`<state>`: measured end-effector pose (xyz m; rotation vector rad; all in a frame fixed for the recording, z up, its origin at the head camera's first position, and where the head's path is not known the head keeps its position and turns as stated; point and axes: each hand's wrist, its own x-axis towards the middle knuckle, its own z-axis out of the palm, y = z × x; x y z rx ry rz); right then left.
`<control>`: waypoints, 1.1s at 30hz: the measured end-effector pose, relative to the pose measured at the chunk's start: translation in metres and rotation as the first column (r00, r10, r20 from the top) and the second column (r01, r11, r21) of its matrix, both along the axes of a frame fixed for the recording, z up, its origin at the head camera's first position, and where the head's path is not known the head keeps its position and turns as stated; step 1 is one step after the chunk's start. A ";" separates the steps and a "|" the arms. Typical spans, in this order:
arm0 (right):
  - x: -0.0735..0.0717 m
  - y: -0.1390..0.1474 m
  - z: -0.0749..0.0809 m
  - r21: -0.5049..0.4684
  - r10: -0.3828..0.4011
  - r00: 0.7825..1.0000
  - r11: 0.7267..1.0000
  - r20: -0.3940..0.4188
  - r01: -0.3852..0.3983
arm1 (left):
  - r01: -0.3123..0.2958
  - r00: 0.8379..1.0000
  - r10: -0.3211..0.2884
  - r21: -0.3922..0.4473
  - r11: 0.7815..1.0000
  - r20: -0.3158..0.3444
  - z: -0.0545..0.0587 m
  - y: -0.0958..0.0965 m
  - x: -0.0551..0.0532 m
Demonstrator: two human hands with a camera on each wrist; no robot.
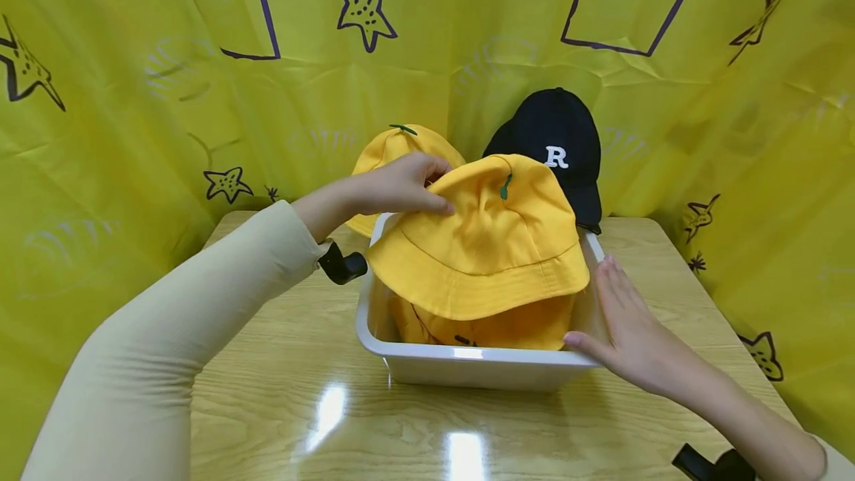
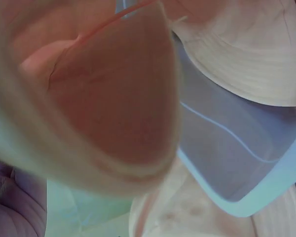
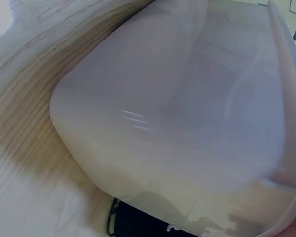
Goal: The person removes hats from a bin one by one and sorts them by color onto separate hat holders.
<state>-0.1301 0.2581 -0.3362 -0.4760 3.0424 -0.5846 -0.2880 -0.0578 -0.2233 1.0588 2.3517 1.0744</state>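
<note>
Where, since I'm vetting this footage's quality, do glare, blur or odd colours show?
Head view: two bright glare patches on the table in front of the bin; left wrist view: the foreground hat brim is blurred and the colours look pinkish; right wrist view: a blown-out spot at top left, plus thin light streaks on the bin's side.

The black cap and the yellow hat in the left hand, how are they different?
Colour: the cap is black, but the hat is yellow.
Decoration: the cap has a white R; the hat has a little green sprout.
Place: the left hand holds the hat over the bin, while the cap sits behind the bin, not held.
Both have a rounded top.
</note>
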 end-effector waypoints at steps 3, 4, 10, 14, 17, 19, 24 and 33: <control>-0.002 -0.003 0.006 0.028 0.028 0.997 0.999 -0.067 -0.026 | -0.026 1.000 0.026 0.027 0.999 -0.002 0.005 -0.004 0.003; -0.003 -0.004 0.010 0.038 0.044 0.994 0.998 -0.100 -0.041 | -0.034 0.999 0.034 0.036 0.999 0.000 0.007 -0.005 0.005; -0.014 -0.019 0.029 0.055 0.217 0.882 0.975 -0.419 -0.214 | -0.067 0.997 0.063 0.110 0.992 0.042 0.017 -0.009 0.012; -0.023 -0.036 0.039 0.130 0.330 0.681 0.935 -0.654 -0.329 | -0.117 0.990 0.101 0.176 0.977 0.100 0.024 -0.009 0.018; -0.030 -0.049 0.049 0.195 0.368 0.526 0.915 -0.767 -0.354 | -0.176 0.976 0.139 0.228 0.958 0.169 0.030 -0.007 0.021; -0.033 -0.057 0.054 0.228 0.375 0.450 0.910 -0.811 -0.347 | -0.211 0.967 0.162 0.260 0.942 0.196 0.033 -0.007 0.023; -0.040 -0.069 0.062 0.275 0.401 0.377 0.897 -0.835 -0.345 | -0.313 0.943 0.249 0.330 0.891 0.221 0.039 -0.006 0.024; -0.062 -0.075 0.069 0.204 0.333 0.389 0.919 -0.859 -0.338 | -0.446 0.888 0.348 0.383 0.809 0.301 0.041 0.002 0.027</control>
